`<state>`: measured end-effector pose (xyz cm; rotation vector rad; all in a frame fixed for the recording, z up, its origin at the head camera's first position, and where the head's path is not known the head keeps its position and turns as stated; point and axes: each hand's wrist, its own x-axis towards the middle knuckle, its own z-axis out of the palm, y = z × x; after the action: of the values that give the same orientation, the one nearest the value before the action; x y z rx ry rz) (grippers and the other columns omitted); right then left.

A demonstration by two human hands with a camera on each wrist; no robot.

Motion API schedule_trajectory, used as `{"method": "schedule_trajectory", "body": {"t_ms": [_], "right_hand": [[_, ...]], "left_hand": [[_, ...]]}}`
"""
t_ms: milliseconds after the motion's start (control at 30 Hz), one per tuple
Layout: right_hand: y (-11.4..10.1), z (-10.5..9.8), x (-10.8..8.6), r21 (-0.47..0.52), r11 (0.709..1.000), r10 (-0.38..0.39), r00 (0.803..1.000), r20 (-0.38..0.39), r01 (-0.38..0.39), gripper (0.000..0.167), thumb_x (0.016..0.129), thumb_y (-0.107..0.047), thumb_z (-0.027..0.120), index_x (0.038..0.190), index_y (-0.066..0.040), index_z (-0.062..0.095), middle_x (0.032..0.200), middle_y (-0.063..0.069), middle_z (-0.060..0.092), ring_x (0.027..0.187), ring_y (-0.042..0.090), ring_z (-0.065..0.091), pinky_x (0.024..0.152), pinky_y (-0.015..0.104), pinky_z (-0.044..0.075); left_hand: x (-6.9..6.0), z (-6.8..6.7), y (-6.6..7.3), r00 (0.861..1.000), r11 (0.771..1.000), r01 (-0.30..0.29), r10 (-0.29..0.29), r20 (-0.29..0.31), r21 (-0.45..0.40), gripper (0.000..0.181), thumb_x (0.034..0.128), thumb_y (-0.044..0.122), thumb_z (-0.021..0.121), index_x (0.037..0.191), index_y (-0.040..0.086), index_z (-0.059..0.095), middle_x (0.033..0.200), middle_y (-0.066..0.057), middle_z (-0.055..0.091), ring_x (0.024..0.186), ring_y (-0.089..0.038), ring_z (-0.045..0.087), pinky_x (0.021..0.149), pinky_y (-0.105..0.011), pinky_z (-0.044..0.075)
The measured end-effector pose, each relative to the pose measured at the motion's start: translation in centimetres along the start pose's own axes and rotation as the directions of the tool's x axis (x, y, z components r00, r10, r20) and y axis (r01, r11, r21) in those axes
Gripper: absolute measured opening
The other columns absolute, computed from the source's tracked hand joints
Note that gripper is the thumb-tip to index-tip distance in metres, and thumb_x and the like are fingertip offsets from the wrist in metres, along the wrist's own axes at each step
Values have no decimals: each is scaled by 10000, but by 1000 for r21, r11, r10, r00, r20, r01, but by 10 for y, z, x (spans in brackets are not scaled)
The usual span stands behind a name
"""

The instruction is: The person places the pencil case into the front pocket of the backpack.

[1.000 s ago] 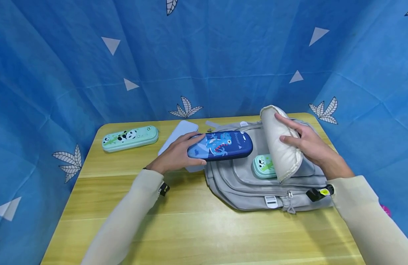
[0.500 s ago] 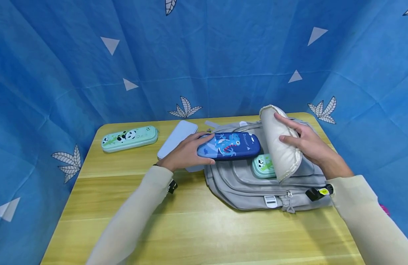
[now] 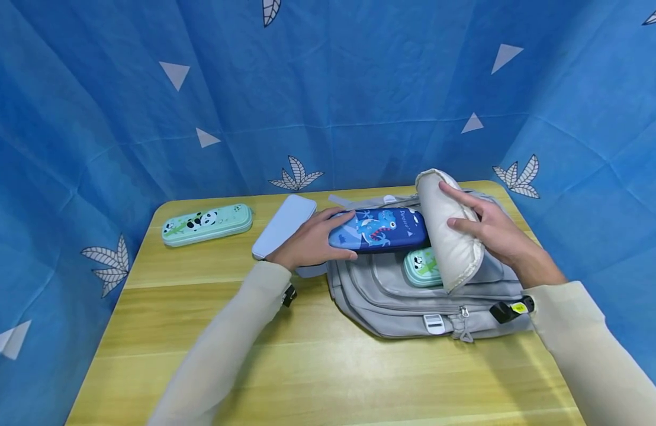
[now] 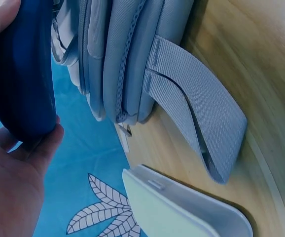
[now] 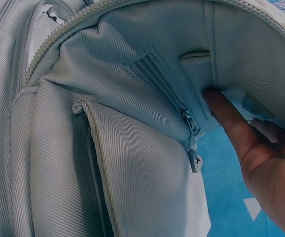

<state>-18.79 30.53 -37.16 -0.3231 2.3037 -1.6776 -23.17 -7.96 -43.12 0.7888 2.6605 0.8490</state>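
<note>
Blue cloth printed with white triangles and leaves hangs behind and to both sides of a light wooden table. At the table's far left lies a mint panda case, flat, lid up. To its right, just beside the left forearm, lies a white case, set at a slant. Next comes the left hand, moderately spread, gripping the left end of a blue dinosaur case, thumb along the near side and fingers at the far side. That case is held over the left part of a grey bag, its right end close against a cream flap; whether the two touch cannot be told. A grey strap loops out from the bag onto the table, near the white case. Below the blue case, a second panda case shows only its left end, the rest hidden by the flap. At right, the right hand grips the flap, partly closed, thumb on the cream side; its inner side has a zipped pocket.
</note>
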Motion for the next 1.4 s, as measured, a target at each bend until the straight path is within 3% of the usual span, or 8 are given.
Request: {"method": "schedule_trajectory", "body": {"t_ms": [233, 567, 800, 1067, 1267, 1400], "right_hand": [[-1, 0, -2, 8, 1000, -8, 1000, -2, 8, 738, 1113, -97, 593, 1744, -300, 270, 1832, 213, 1, 1625, 526, 154, 940, 127, 551], [5, 1, -2, 7, 1000, 10, 1000, -5, -10, 750, 1112, -113, 606, 1743, -328, 262, 1835, 202, 0, 1620, 527, 173, 925, 141, 562], [6, 2, -2, 24, 1000, -3, 1000, -11, 3, 743, 1109, -101, 607, 1743, -298, 275, 1831, 214, 35, 1612, 515, 202, 928, 161, 582], [1, 5, 2, -15, 1000, -1, 1000, -25, 1, 751, 1100, -114, 625, 1734, -336, 291, 1833, 202, 55, 1611, 510, 208, 934, 123, 548], [-2, 7, 3, -37, 999, 5, 999, -38, -6, 752, 1090, -91, 629, 1730, -324, 310, 1832, 195, 79, 1622, 502, 206, 937, 105, 530], [-1, 7, 2, -46, 999, 22, 999, -45, -25, 757, 1088, -91, 628, 1728, -337, 307, 1837, 175, 74, 1631, 495, 201, 934, 96, 515]], "left_hand": [[7, 5, 4, 1000, 1000, -1, 1, -9, 11, 978, 914, 607, 828, 1721, 349, 340, 1805, -49, 275, 1657, -341, 275, 1313, -621, 320], [19, 23, 9, 1000, 999, -5, 5, -7, 48, 1003, 906, 637, 826, 1726, 330, 337, 1800, -55, 284, 1663, -334, 277, 1303, -599, 355], [26, 32, 12, 1000, 997, -5, 7, -13, 76, 1007, 906, 654, 818, 1727, 336, 329, 1806, -37, 274, 1675, -358, 257, 1313, -609, 338], [37, 39, 19, 999, 995, -26, 28, -24, 94, 999, 919, 652, 805, 1731, 332, 318, 1812, -34, 257, 1677, -317, 261, 1356, -572, 266], [47, 44, 28, 999, 990, -25, 28, -25, 140, 1006, 914, 675, 794, 1733, 339, 316, 1812, -37, 261, 1669, -317, 277, 1329, -579, 323], [52, 47, 31, 1000, 992, -16, 18, -10, 127, 1005, 917, 675, 791, 1734, 345, 309, 1817, -31, 246, 1679, -292, 252, 1319, -577, 341]]}}
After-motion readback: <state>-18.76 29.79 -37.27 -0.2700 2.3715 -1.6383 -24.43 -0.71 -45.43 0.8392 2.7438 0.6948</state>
